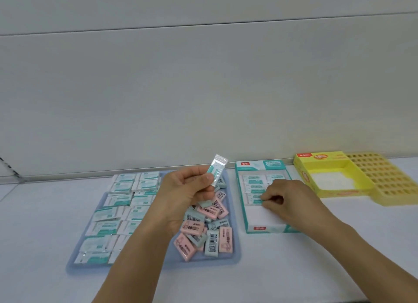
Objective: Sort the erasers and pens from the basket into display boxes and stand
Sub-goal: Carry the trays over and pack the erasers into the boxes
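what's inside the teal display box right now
Several white-and-teal eraser packs lie in the far end of the teal display box; the near end is bare. The right hand covers part of the rows.

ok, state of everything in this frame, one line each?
left hand: raised over the tray, pinching a wrapped eraser
right hand: fingers curled on a packet in the teal box
blue tray: holds rows of white packets and a loose pile of pink and blue erasers
teal display box: partly filled, front bare
yellow display box: holds no erasers
yellow stand: holes unfilled
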